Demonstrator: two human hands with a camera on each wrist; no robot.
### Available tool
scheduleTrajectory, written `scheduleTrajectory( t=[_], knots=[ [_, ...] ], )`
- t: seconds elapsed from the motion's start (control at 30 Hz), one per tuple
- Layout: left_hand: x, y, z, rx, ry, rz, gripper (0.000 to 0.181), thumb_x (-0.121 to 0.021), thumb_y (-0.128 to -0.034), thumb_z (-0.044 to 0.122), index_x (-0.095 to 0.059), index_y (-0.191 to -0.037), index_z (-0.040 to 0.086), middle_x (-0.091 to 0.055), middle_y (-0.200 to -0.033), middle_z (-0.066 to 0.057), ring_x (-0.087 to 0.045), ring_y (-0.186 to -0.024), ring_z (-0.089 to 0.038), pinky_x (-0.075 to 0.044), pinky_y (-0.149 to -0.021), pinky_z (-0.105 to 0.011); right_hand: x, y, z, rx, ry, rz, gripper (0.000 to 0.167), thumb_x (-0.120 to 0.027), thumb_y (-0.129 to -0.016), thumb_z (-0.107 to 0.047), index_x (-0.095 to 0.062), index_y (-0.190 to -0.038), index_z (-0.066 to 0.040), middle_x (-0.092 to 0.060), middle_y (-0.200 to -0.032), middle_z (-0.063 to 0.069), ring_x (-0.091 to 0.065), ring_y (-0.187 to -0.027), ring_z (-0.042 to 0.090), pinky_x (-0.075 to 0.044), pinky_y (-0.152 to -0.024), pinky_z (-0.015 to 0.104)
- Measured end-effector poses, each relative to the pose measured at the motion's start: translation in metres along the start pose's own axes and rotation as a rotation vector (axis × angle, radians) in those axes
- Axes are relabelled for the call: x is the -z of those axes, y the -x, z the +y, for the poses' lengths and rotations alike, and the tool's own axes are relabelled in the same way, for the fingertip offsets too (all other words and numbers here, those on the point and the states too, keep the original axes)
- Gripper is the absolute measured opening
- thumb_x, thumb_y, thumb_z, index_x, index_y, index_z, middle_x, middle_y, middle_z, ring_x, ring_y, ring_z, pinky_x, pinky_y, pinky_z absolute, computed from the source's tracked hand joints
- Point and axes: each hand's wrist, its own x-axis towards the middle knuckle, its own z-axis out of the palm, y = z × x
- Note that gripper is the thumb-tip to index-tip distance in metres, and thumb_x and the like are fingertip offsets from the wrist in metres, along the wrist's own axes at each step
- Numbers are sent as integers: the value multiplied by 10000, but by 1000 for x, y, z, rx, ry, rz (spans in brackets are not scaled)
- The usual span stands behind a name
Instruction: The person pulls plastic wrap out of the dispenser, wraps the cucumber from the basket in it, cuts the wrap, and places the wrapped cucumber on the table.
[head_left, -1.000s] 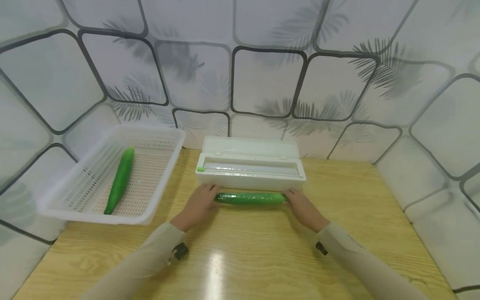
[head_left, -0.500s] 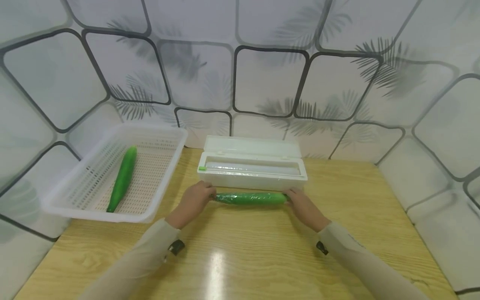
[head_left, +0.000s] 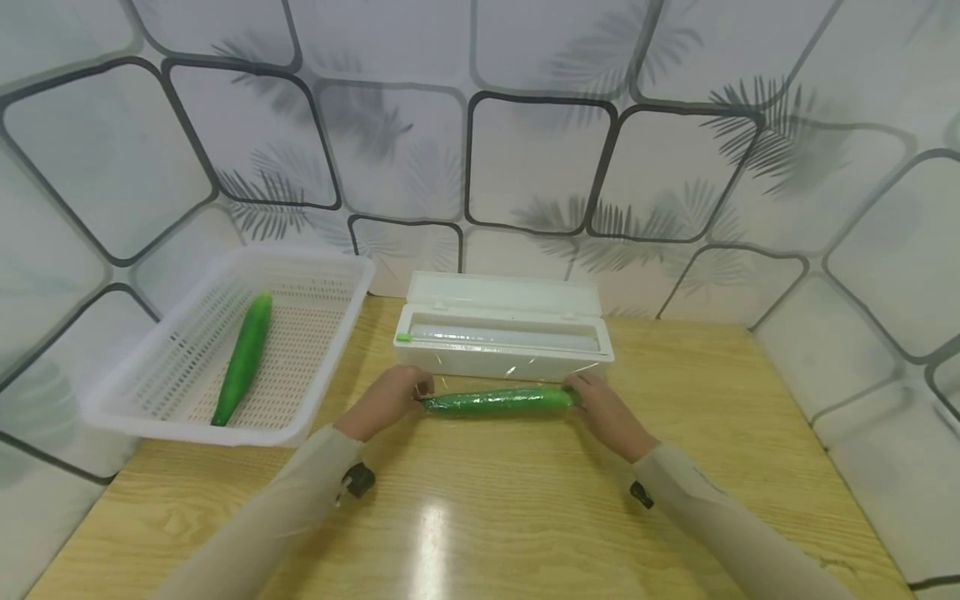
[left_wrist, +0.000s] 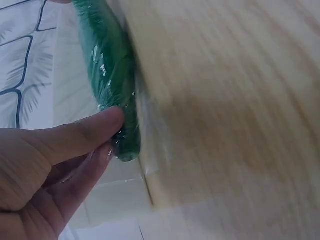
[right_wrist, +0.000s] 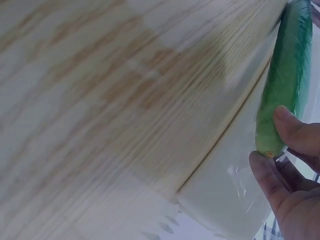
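Spanning the space between two hands in the head view, a film-wrapped cucumber (head_left: 498, 402) lies crosswise near the middle of the desk (head_left: 525, 517), just in front of a white cling-film dispenser (head_left: 502, 363). The left hand (head_left: 387, 400) grasps its darker end and the right hand (head_left: 607, 418) grasps its paler end. The dispenser's lid (head_left: 502, 292) is raised at the back, showing the film roll (head_left: 502, 337) inside, with a small green slider (head_left: 403, 337) at its left end. Glints of clear film show between dispenser and cucumber. To the left, a white plastic basket (head_left: 247, 436) holds a second cucumber (head_left: 246, 358), set at a slant. Behind is a wall (head_left: 540, 158) patterned with rounded outlines and grey leaves.

From the left wrist, the fingers pinch the dark end, thumb laid over it, with the tip poking out past the thumb; wrinkled film clings shinily to the skin.

From the right wrist, the fingers pinch the lighter end, thumb on its side and a fingertip against its rounded tip, where a small orange spot shows.
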Motion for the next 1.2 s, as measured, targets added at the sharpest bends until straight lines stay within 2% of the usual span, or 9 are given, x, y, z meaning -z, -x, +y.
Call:
scheduleTrajectory(
  t=[0.17, 0.27, 0.37, 0.5, 0.7, 0.97, 1.07, 1.2],
  knots=[
    [7, -4, -1, 53, 76, -89, 168, -773, -677, -13, -698, -816, 44, -699, -840, -72, -649, -782, -175, -565, -740, -285, -1, 0, 2, -1, -21, -7, 376, -750, -714, 1, -604, -1061, 0, -617, -1077, 127, -599, -1002, 270, -523, -906, 415],
    [12, -7, -2, 57, 86, -147, 151, -754, -694, -28, -712, -829, 26, -707, -842, -75, -650, -786, -164, -564, -748, -281, 0, 1, 2, -8, -28, -28, 377, -744, -725, -14, -604, -1075, 0, -623, -1071, 124, -604, -998, 266, -526, -903, 408],
    [17, -7, -1, 48, 53, -170, 163, -734, -710, -42, -723, -856, 30, -711, -885, -81, -654, -840, -191, -562, -789, -316, 0, 2, 1, -15, -34, -44, 374, -739, -734, -22, -604, -1082, -5, -625, -1060, 116, -607, -991, 255, -531, -897, 398],
    [18, -4, 0, 27, -4, -148, 174, -722, -731, -26, -737, -877, 67, -707, -929, -66, -647, -916, -220, -552, -837, -347, 0, 2, 0, -25, -45, -51, 353, -734, -740, -18, -609, -1069, -11, -623, -1052, 105, -605, -987, 243, -531, -898, 389],
    [14, -2, -6, -45, 22, -92, 168, -698, -757, -19, -748, -891, 68, -722, -886, -66, -655, -845, -187, -558, -778, -301, 1, 3, 1, -23, -37, -46, 354, -729, -744, -7, -605, -1076, -1, -619, -1053, 113, -604, -991, 252, -529, -898, 392],
    [12, 1, -14, -105, 71, -85, 191, -608, -831, -42, -719, -974, 17, -704, -937, -113, -650, -870, -234, -557, -790, -309, 1, 4, 2, -16, -14, -47, 370, -727, -745, 1, -598, -1091, 5, -620, -1063, 119, -607, -994, 259, -529, -897, 395],
    [9, 3, -14, -129, 28, -15, 264, -543, -824, -128, -707, -987, -3, -685, -954, -134, -638, -896, -265, -550, -820, -351, 1, 4, 1, -29, -29, -47, 363, -729, -742, -6, -604, -1082, -1, -621, -1059, 116, -606, -991, 255, -528, -900, 395],
    [1, 7, -5, -136, -90, 190, 311, -506, -810, -180, -672, -1016, -14, -650, -976, -129, -621, -932, -270, -545, -843, -358, 0, 3, 1, -42, -40, -62, 357, -728, -747, -19, -606, -1082, -4, -621, -1069, 122, -601, -1002, 262, -521, -913, 404]
  ],
)
